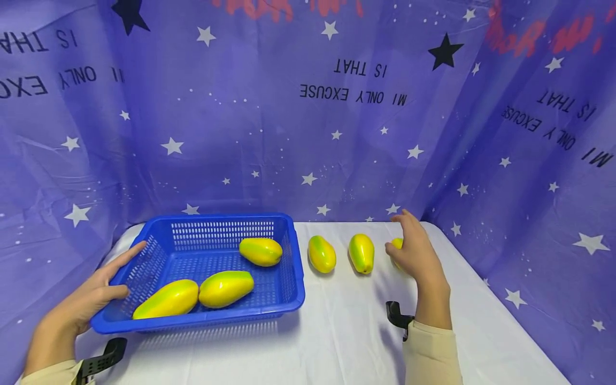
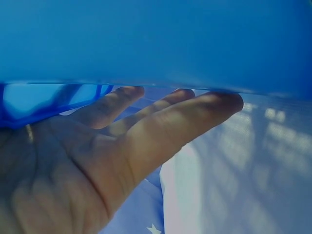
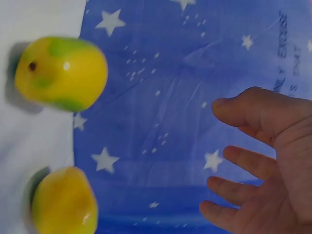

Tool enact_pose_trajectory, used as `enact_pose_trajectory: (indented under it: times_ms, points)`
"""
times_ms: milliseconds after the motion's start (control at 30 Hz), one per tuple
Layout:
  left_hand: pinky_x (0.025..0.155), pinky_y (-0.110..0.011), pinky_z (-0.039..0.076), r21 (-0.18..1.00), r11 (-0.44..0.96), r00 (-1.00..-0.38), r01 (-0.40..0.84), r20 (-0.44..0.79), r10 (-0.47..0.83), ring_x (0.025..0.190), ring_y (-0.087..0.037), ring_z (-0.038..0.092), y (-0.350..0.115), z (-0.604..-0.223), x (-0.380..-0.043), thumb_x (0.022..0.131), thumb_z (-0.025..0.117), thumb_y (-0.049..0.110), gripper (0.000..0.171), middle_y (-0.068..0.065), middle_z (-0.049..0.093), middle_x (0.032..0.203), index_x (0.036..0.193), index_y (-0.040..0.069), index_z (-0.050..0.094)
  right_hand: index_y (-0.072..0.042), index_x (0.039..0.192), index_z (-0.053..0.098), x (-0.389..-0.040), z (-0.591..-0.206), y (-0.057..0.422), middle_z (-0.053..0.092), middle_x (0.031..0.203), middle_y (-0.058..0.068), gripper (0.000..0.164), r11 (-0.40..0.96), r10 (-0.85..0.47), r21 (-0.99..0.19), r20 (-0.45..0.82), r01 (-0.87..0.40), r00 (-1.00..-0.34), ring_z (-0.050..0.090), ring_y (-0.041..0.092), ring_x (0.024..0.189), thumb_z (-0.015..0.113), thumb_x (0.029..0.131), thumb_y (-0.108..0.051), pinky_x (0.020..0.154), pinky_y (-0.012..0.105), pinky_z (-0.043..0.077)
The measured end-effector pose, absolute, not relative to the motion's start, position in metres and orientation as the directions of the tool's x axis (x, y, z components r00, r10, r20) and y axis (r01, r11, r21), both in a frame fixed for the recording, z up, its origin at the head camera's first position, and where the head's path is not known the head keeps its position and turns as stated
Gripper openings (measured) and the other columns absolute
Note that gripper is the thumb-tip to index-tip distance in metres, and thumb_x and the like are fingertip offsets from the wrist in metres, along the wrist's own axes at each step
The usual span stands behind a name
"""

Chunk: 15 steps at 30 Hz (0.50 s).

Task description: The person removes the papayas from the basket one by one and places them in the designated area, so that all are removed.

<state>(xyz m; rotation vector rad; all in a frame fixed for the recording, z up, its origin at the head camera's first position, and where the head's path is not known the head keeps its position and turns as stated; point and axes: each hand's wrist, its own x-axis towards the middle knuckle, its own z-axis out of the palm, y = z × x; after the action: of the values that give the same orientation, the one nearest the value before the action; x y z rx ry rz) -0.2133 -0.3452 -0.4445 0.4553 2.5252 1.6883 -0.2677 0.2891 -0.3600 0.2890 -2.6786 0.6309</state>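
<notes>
My left hand (image 1: pixel 89 299) grips the left rim of a blue plastic basket (image 1: pixel 197 315). In the left wrist view, fingers (image 2: pixel 161 131) reach beneath the rim. Inside the basket lie three yellow-green papayas: one at front left (image 1: pixel 168 299), one beside it (image 1: pixel 226 289) and one at back right (image 1: pixel 261 252). My right hand (image 1: pixel 417 248) hovers with parted fingers over a papaya (image 1: pixel 397 244), which it partly hides. The right wrist view shows nothing between thumb and fingers, with a papaya (image 3: pixel 63 73) off to the left.
Two more papayas, a left one (image 1: pixel 322 254) and a right one (image 1: pixel 361 253), lie between the basket and my right hand. All stand on a white-covered table (image 1: pixel 337 331). A purple star-printed curtain (image 1: pixel 269 133) rises behind and at both sides.
</notes>
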Motion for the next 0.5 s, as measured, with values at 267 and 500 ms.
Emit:
enact_pose_trajectory:
  times_ms: [267,500]
  points:
    - [0.077,-0.025,0.048,0.913,0.344,-0.95,0.219,0.119,0.288,0.112,-0.002,0.039,-0.342,-0.443,-0.213,0.078,0.05,-0.005,0.095,-0.001,0.007,0.16,0.158,0.027,0.011,-0.003,0.134,0.048,-0.264,-0.347,0.248,0.028,0.154,0.019,0.059,0.859,-0.238,-0.321,0.441,-0.4,-0.865,0.024,0.04,0.141,0.07,0.08,-0.009,0.11,0.059,0.022]
    - [0.077,-0.026,0.049,0.922,0.334,-0.954,0.196,0.1,0.284,0.11,-0.002,0.042,-0.346,-0.441,-0.214,0.078,0.049,-0.005,0.096,-0.021,0.005,0.158,0.158,0.029,0.01,-0.011,0.142,0.045,-0.271,-0.331,0.208,0.024,0.157,0.014,0.064,0.846,-0.348,-0.256,0.397,-0.467,-0.849,0.019,0.039,0.143,0.068,0.082,-0.014,0.11,0.059,0.022]
